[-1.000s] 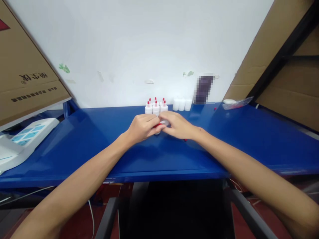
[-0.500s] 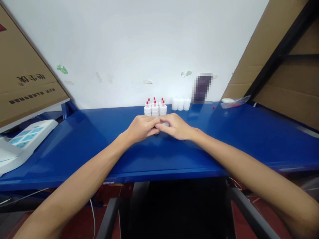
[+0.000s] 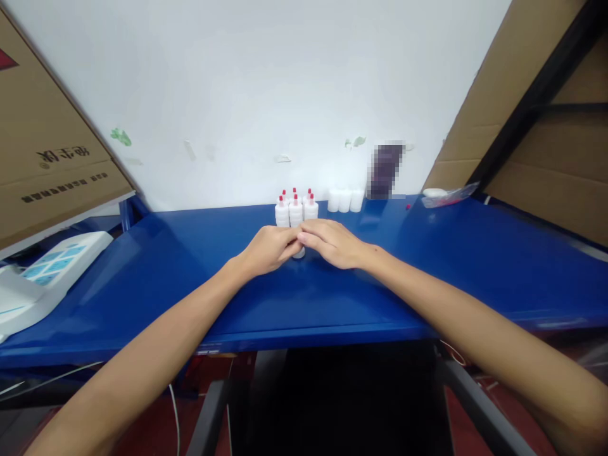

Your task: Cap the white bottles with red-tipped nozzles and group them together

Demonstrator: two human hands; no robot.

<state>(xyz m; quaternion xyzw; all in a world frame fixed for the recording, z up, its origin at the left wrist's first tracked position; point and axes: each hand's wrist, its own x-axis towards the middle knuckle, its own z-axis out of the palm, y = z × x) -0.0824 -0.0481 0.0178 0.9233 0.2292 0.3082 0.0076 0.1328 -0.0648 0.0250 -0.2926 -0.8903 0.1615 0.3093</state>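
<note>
My left hand (image 3: 272, 249) is closed around a small white bottle (image 3: 299, 253), of which only the bottom shows beneath my fingers. My right hand (image 3: 331, 242) lies against the left at the bottle's top, its fingers together; what they grip is hidden. Just behind my hands stand several white bottles (image 3: 282, 214) with red tips, in rows on the blue table (image 3: 304, 313). To their right is a group of white containers (image 3: 344, 200) without red tips.
A white device (image 3: 61, 272) with blue panels sits at the left. Cardboard (image 3: 52, 139) rises behind it. At the back right lie a clear plastic bag (image 3: 450, 196) and a tiny red piece (image 3: 408, 206). A chair stands below the front edge.
The fingers of my right hand have straightened and drawn together over the bottle's top, closing the gap that showed between thumb and fingers. My left hand has hardly moved.
</note>
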